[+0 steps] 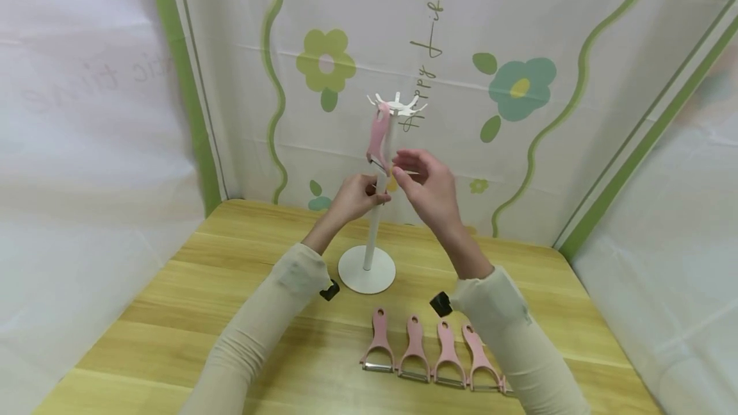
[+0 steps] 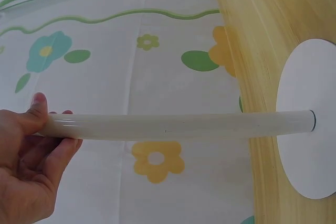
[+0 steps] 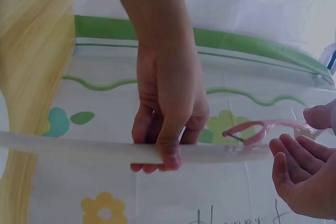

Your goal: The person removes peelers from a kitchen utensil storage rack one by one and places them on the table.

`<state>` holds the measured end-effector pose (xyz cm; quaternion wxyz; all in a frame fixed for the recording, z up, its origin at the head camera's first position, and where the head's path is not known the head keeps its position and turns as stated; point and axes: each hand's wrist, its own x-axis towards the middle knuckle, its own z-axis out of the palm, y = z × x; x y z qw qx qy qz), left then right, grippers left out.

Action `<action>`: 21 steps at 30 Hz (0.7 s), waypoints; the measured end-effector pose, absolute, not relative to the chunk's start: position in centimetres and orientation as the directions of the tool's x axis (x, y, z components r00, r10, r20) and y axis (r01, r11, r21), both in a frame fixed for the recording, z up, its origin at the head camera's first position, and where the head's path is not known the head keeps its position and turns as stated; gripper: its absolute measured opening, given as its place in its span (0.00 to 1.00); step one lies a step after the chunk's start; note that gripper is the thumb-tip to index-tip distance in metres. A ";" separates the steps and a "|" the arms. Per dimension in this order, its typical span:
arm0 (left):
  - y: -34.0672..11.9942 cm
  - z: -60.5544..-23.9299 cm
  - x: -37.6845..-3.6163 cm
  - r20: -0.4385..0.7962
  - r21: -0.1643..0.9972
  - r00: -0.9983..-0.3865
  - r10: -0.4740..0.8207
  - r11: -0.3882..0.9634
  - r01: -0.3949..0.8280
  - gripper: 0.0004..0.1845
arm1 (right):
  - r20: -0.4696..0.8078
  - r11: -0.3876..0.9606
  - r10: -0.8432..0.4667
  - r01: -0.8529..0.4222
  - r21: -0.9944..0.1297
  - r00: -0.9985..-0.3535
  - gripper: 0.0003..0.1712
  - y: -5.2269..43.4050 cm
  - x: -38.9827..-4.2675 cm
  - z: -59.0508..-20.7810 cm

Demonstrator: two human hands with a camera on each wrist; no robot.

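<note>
One pink plastic peeler (image 1: pixel 377 136) hangs from the white metal hook stand (image 1: pixel 375 223) at mid-desk. We find the left hand (image 1: pixel 352 197) gripping its pole; the right hand (image 1: pixel 429 187) hovers beside, fingers loosely spread.

Four pink peelers (image 1: pixel 429 354) lie along the wooden desk's (image 1: pixel 173 312) near edge.

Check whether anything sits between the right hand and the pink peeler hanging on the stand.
Nothing visible does. The right hand is open beside the hanging pink peeler, with only air between. The left hand grips the stand's pole lower down, below the peeler.
</note>
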<state>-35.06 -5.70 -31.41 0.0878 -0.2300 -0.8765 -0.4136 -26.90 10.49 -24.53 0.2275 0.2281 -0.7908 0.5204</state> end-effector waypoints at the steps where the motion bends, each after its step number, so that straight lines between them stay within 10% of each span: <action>1: -5.7 -31.5 -35.1 0.343 0.685 -0.879 0.331 0.552 0.475 0.09 | 0.593 0.345 -0.125 -0.595 -0.726 -0.795 0.19 10.1 -27.2 -24.3; 21: -5.9 -31.6 -35.1 0.383 0.657 -0.861 0.336 0.555 0.509 0.10 | 0.493 0.177 -0.026 -0.489 -0.854 -0.870 0.13 5.2 -30.0 -22.1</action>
